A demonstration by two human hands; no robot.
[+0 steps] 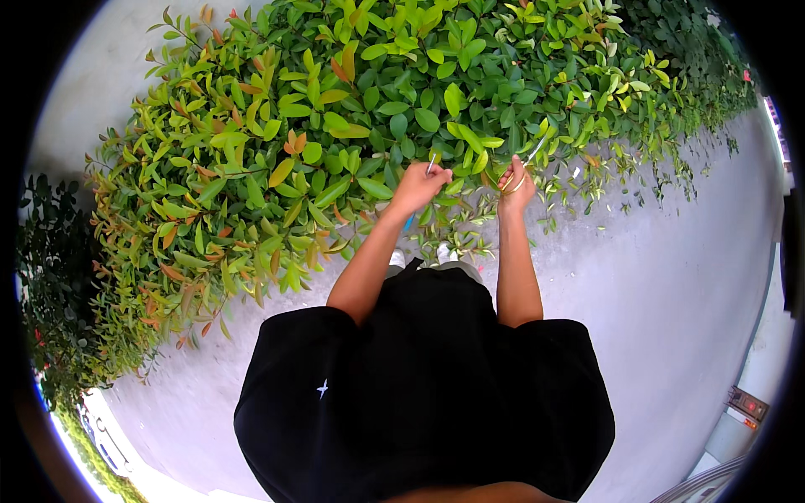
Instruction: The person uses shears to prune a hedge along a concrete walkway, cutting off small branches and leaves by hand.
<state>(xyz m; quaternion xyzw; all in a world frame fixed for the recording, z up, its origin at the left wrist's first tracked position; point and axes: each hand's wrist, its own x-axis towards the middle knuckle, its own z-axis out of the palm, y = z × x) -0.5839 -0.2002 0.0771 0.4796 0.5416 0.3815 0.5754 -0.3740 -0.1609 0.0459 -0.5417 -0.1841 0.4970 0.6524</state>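
Note:
My left hand (420,187) is closed around a slim tool (431,165). Its grey metal tip shows above the fist and a blue part (409,222) below; its exact kind is unclear. Off to the right, my right hand (518,192) holds a pair of scissors (535,151) with gold-coloured handle loops, blades pointing up and right. How far the blades are apart cannot be told. Both hands are at the near edge of a leafy hedge (390,107), whose leaves are green with some orange-red young ones.
Leaf clippings (465,236) lie on the grey pavement (641,270) below and right of the hands. My white shoes (446,253) stand close to the hedge. Darker shrubs (56,264) border it at the left. Behind the hedge is a pale surface (94,94).

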